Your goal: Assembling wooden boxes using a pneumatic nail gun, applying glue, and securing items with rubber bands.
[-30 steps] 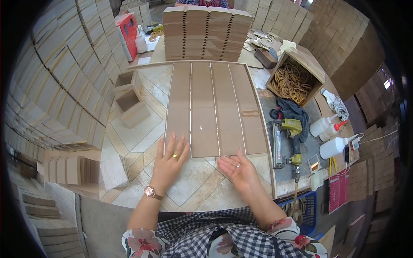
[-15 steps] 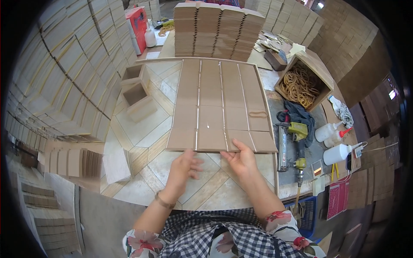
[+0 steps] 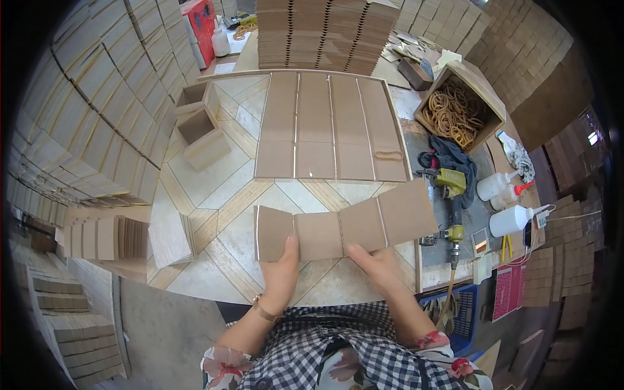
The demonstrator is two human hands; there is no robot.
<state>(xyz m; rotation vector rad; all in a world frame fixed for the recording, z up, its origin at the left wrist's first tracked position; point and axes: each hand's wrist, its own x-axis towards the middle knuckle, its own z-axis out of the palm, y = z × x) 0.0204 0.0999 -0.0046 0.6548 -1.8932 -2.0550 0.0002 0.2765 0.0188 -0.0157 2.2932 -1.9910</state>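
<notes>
A long brown board strip (image 3: 318, 235) bends at its white-lined grooves, lifted at a tilt in front of me. My left hand (image 3: 281, 273) grips its lower edge towards the left, thumb on the face. My right hand (image 3: 378, 266) holds the lower edge right of the middle, thumb also on the face; most fingers of both hands are hidden behind or below the strip. Beyond it several more brown strips (image 3: 315, 120) lie side by side, with white lines running along their grooves. A tan rubber band (image 3: 389, 155) rests on them at the right.
Two open wooden boxes (image 3: 203, 130) stand at the left. A tall stack of grooved boards (image 3: 325, 32) rises at the back. On the right are a wooden box of rubber bands (image 3: 455, 114), a nail gun (image 3: 452, 185) and white squeeze bottles (image 3: 510, 221). Thin panels (image 3: 170, 237) sit at near left.
Both hands have taken hold of the nearest strip, separated it from the others and raised it towards me. It now bends at its grooves. The remaining strips stay on the table.
</notes>
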